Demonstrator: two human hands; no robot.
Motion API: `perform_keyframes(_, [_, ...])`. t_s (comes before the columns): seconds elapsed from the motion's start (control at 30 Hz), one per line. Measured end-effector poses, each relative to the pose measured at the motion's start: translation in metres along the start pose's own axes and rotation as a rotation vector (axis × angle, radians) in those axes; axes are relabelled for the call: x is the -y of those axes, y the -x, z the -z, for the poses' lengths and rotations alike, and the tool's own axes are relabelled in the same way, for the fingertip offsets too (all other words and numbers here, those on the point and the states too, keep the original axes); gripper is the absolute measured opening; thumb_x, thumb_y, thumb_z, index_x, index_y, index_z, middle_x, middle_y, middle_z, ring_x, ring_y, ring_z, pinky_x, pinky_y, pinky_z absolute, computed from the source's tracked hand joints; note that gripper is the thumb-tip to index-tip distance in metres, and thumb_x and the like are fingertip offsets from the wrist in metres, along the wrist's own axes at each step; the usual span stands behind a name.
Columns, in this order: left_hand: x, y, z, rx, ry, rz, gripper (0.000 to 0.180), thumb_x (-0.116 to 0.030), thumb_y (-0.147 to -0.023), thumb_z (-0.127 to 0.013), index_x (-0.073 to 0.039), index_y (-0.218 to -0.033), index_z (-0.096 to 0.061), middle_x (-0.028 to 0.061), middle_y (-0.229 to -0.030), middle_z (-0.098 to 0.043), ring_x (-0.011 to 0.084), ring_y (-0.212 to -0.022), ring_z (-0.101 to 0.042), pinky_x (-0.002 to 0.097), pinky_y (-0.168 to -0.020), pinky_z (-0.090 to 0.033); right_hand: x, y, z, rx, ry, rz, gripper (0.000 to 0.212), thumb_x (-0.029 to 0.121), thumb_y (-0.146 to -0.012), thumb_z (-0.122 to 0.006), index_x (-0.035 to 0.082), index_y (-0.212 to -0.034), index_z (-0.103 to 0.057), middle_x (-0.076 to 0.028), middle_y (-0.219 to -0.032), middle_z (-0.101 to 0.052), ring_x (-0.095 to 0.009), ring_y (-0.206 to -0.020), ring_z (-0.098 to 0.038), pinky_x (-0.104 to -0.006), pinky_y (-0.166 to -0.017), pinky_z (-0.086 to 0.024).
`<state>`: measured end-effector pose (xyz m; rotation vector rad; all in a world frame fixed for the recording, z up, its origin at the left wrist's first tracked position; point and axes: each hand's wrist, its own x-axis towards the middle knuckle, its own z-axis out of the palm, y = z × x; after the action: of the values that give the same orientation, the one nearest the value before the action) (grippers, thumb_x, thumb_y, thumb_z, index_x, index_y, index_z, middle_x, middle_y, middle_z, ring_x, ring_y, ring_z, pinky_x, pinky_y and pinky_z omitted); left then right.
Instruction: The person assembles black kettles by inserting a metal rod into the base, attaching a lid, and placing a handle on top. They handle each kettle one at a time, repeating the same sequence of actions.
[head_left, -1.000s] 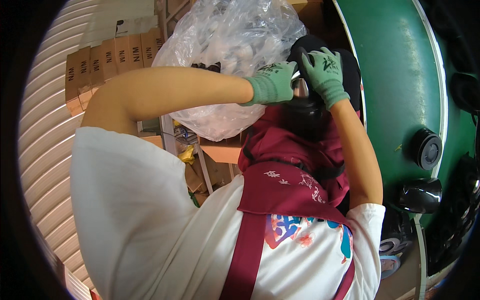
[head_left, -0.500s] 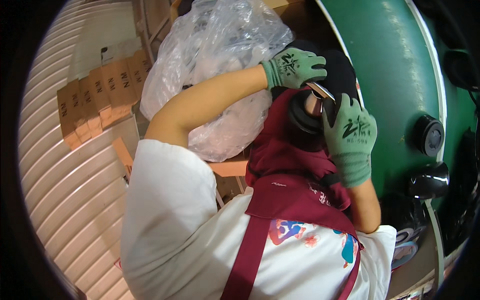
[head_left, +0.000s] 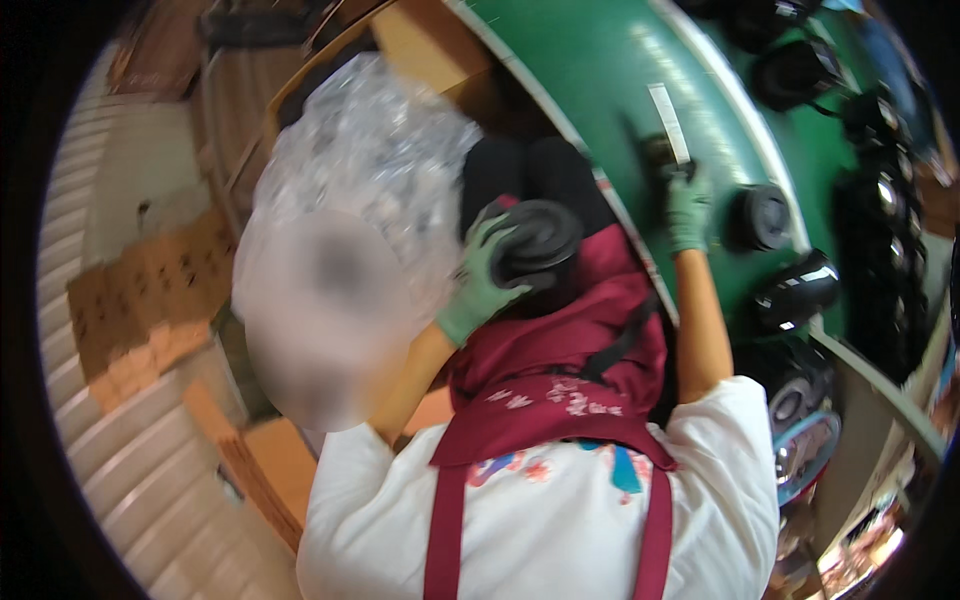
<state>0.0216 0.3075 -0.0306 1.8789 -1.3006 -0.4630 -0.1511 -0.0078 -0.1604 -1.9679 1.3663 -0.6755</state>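
My left hand (head_left: 478,270), in a green glove with dark fingertips, is wrapped round the side of a black round part (head_left: 540,240) with a ringed face, above my lap. Out over the green table, my right hand (head_left: 688,205), gloved alike, has its fingers closed at the lower end of a long pale strip (head_left: 665,120). Next to those fingertips is a small dark object (head_left: 657,150), too blurred to name. Right of that hand, another black round part (head_left: 764,217) and a glossy black rounded piece (head_left: 797,291) rest on the table (head_left: 590,60).
A large clear plastic bag (head_left: 350,150) bulges on my left, in an open carton (head_left: 430,40). Brown cardboard boxes (head_left: 150,290) stand farther left. Several black glossy pieces (head_left: 885,200) line the far right. A blue-rimmed round thing (head_left: 808,455) sits below the table's right edge.
My hands have parted. The left has come down and left, now round the black part; the right has reached out over the table, where the pale strip now shows. The view has shifted.
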Motion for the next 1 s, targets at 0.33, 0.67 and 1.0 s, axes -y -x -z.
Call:
perform_keyframes(0.33, [-0.027, -0.1, 0.045, -0.394, 1.22, 0.439, 0.064, -0.054, -0.109, -0.045, -0.009, -0.155, -0.044, 0.0071, -0.151, -0.051, 0.0205, -0.139, -0.046, 0.038, -0.118, -0.037, 0.14, 0.078, 0.168, 0.476, -0.314, 0.491, 0.091, 0.049, -0.07, -0.087, 0.018, -0.148, -0.054, -0.018, -0.165, -0.033, -0.043, -0.151, -0.032, -0.0539, -0.123, -0.028])
perform_keyframes(0.67, [-0.096, -0.155, -0.107, 0.411, 1.062, 0.392, 0.048, -0.039, -0.108, -0.053, -0.005, -0.141, -0.052, 0.0079, -0.129, -0.061, 0.0237, -0.114, -0.063, 0.0388, -0.099, -0.052, 0.005, -0.038, 0.218, -0.401, -1.058, -0.29, 0.017, 0.004, -0.093, -0.073, 0.002, -0.11, -0.069, 0.0, -0.085, -0.066, -0.008, -0.064, -0.058, -0.0233, -0.055, -0.046])
perform_keyframes(1.0, [-0.062, -0.101, -0.11, 0.41, 0.783, 0.595, 0.046, -0.037, -0.107, -0.057, -0.001, -0.136, -0.057, 0.0114, -0.124, -0.066, 0.021, -0.112, -0.066, 0.0339, -0.1, -0.052, -0.142, -0.216, 0.253, -0.374, 0.4, -0.089, 0.063, 0.044, -0.092, -0.07, 0.0, -0.135, -0.055, -0.03, -0.126, -0.056, -0.04, -0.11, -0.06, -0.0511, -0.082, -0.05])
